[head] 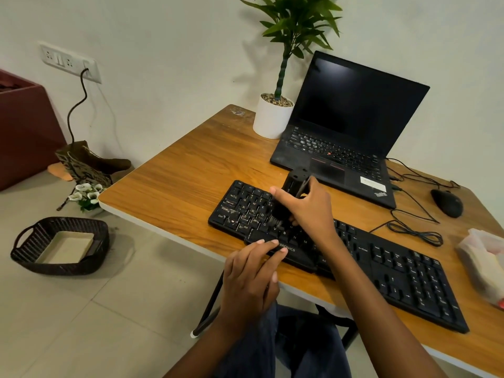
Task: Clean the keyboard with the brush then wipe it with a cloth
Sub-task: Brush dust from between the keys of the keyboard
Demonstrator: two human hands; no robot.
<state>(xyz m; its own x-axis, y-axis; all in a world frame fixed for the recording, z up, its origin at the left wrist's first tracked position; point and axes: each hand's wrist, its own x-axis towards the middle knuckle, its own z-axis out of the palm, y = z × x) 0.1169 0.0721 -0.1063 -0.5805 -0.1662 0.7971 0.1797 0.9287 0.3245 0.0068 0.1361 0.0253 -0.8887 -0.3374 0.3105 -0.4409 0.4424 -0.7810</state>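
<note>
right hand: our right hand (308, 211) is wrapped around the chunky black handle of the brush (293, 186), thumb stretched along its near side.
left hand: our left hand (251, 274) lies flat, fingers straight, fingertips pressing on the front edge of the keyboard (409, 274) to steady it.
brush: tilted, with its bristles down among the letter keys in the left half of the keyboard.
keyboard: it lies slantwise on the wooden table (177, 181), its front left part close to the table's near edge; pale dust (231, 214) shows on the leftmost keys.
step: we judge the brushing is under way and the wiping has not begun.
cloth: we cannot pick it out for sure; a pale bundle (482, 257) in clear wrap at the table's right edge may be it.
risk, slipping: if we lift the left hand while sweeping hard, the keyboard could skid toward the near edge.
risk, keys: bearing down too steeply could catch a keycap and pop it loose.
risk, dust: sweeping away from us could flick grit onto the open laptop (349, 126) just behind the keyboard.
risk, cable: the loose cable (414, 230) coiled behind the keyboard could snag if we drag the keyboard around.
</note>
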